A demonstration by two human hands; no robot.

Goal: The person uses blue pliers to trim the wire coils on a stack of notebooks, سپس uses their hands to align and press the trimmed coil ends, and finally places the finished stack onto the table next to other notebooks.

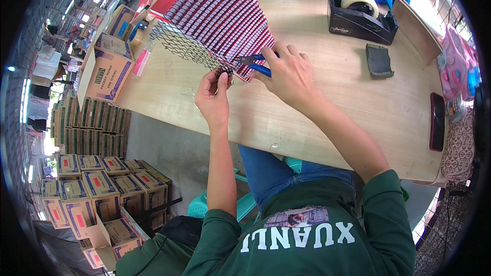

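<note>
A tall stack of spiral-bound notebooks [225, 15], with red and white edges and rows of wire binding, lies toward the back of the table. Loose dark wire ends [192, 51] stick out in a mesh along its left side. My left hand [214, 97] is closed at the stack's near corner, its thumb and fingers pinching a dark bunch of wire [225, 73]. In my right hand [292, 74] is a pair of blue-handled pliers [262, 68]. Their dark jaws point left, close to the notebook edges just above my left fingertips. Whether the jaws touch a wire I cannot tell.
A black tape dispenser [360, 23] and a dark grey block [379, 61] sit on the right of the wooden table [332, 122]. A dark phone-shaped object [437, 121] lies near the right edge. Cardboard boxes [110, 69] stand at left, with more stacked [102, 186] below.
</note>
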